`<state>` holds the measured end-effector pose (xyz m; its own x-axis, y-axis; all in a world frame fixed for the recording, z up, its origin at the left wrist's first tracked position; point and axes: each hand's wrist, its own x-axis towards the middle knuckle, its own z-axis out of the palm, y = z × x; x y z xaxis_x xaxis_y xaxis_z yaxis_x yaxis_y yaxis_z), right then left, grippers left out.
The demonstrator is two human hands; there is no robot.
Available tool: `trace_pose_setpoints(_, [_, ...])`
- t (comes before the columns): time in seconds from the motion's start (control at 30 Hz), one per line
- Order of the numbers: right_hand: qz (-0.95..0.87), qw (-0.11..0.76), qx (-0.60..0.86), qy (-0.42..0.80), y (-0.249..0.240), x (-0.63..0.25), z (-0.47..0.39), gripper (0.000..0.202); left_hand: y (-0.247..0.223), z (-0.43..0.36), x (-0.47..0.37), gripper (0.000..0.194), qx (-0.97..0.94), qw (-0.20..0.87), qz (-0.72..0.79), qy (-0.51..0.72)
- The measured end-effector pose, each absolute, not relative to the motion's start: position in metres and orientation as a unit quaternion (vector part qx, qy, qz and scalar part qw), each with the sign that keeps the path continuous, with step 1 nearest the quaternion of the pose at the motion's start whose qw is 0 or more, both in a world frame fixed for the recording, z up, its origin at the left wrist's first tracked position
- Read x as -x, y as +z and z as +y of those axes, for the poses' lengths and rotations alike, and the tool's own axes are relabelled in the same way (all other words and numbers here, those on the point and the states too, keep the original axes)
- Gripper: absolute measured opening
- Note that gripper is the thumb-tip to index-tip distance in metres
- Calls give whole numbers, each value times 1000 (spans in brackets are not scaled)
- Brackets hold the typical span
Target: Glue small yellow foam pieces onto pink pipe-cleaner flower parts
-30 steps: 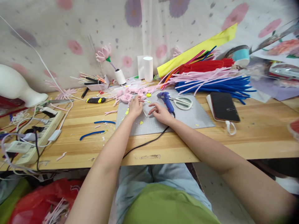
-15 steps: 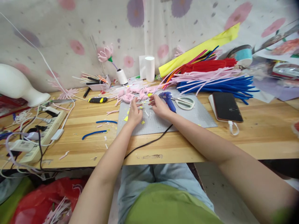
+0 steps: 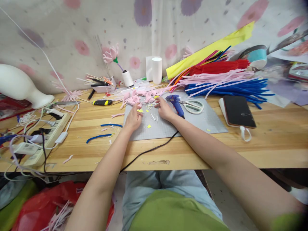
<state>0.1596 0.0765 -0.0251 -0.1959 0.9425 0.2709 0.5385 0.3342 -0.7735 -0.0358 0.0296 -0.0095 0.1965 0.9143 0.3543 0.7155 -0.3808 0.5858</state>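
My left hand (image 3: 133, 119) is over the left part of a grey cutting mat (image 3: 166, 130), palm down, fingers stretched forward and apart. Its fingertips are close to a small yellow scrap (image 3: 140, 110) and below pink looped pipe-cleaner petals (image 3: 133, 98). My right hand (image 3: 165, 109) hovers over the mat with loosely bent, spread fingers, and I see nothing held in it. Just beyond its fingertips are more pink petals (image 3: 149, 95). A blue glue gun (image 3: 176, 104) lies right of that hand, beside white-handled scissors (image 3: 193, 107). White clippings (image 3: 154, 116) lie between the hands.
Bundles of blue (image 3: 226, 89), pink and red (image 3: 221, 68) pipe cleaners lie at the back right. A phone-like black device (image 3: 237, 110) is on the right. At left are a power strip (image 3: 51, 138), a utility knife (image 3: 102, 102) and blue offcuts (image 3: 98, 138). The glue gun's cord (image 3: 149, 150) crosses the front edge.
My left hand has drawn back slightly toward me and to the left, away from the petals. The right hand stays almost in place; the view has shifted a little.
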Motion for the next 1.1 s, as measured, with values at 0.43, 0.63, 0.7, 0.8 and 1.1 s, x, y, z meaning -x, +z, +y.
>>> trace_pose_setpoints(0.43, [-801,298,484,188,-9,-163,47,40,-7,37,4,57,-781,128,549,270])
trace_pose_setpoints(0.63, [-799,276,496,196,-16,-159,46,39,-5,39,-2,44,-785,128,554,246])
trace_pose_setpoints(0.7, [-791,281,505,201,-16,-160,47,39,-4,38,-1,39,-791,119,555,230])
trace_pose_setpoints(0.8, [-777,295,511,220,-16,-163,50,38,-2,34,9,39,-807,113,540,211])
trace_pose_setpoints(1.1, [-777,280,500,262,-13,-162,48,37,29,24,77,43,-789,133,575,170])
